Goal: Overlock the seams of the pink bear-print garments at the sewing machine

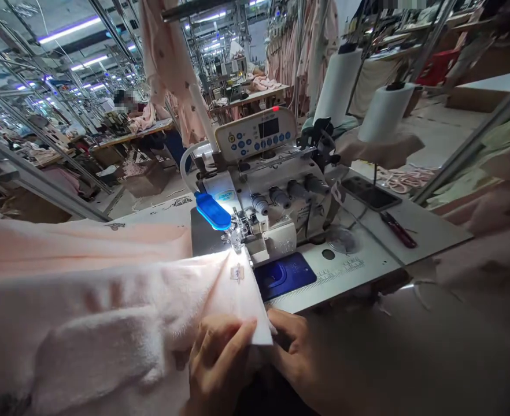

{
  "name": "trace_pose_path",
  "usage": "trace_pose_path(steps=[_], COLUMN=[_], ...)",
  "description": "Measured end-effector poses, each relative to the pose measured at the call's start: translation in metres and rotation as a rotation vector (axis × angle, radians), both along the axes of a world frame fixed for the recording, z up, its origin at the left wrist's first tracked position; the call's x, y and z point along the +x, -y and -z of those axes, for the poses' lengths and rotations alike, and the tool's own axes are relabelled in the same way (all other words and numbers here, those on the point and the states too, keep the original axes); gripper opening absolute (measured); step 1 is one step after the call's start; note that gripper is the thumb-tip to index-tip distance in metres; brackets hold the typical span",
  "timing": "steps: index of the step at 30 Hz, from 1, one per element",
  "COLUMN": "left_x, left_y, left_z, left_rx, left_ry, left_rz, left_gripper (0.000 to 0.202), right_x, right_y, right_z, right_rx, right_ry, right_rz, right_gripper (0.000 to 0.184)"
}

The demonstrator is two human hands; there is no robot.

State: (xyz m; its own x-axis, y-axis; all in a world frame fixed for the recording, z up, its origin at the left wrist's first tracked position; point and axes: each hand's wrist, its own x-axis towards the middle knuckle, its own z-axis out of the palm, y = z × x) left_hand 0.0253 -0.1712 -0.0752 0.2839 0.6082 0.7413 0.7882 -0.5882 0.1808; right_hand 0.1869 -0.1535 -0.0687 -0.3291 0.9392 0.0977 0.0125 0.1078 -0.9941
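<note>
A pale pink fleecy fabric (120, 312) lies across the left half of the sewing table (428, 228), its near corner coming to a point at the front edge, its far edge running up under the presser foot (236, 240) of an overlock sewing machine (272, 202); a small label (236, 273) sits on the seam edge just short of the foot; the cloth looks soft, light and limp, likely to sag and bunch wherever it is unsupported, so it is best held by the edge near the corner, pinched flat; its working edge runs as a long line from the corner at the hands away and slightly left toward the needle; the left hand (218, 364) rests on the cloth just left of the corner, fingers curled down and pressing the fabric; the right hand (294, 346) meets the corner from the right, fingers bent and pinching the edge, thumb partly hidden beneath; outward, a blue guard (212, 211) glows under the machine's lamp; a control panel (255, 134) sits on top; two white thread cones (385, 112) stand behind on the right; a phone (370, 193) and red-handled snips (397, 229) lie on the table; further back, more workstations and hanging pink garments (168, 63).
</note>
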Motion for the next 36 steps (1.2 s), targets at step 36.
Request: trace_pose_path(steps=[36], left_x=[0.001], left_y=[-0.096], left_z=[-0.075], left_rx=[-0.535], left_ry=[-0.29], left_rz=[-0.348], left_gripper=[0.021], right_x=[0.023], right_y=[-0.042], right_z=[0.019], right_rx=[0.928], right_ry=[0.221], right_rz=[0.104], right_gripper=[0.014])
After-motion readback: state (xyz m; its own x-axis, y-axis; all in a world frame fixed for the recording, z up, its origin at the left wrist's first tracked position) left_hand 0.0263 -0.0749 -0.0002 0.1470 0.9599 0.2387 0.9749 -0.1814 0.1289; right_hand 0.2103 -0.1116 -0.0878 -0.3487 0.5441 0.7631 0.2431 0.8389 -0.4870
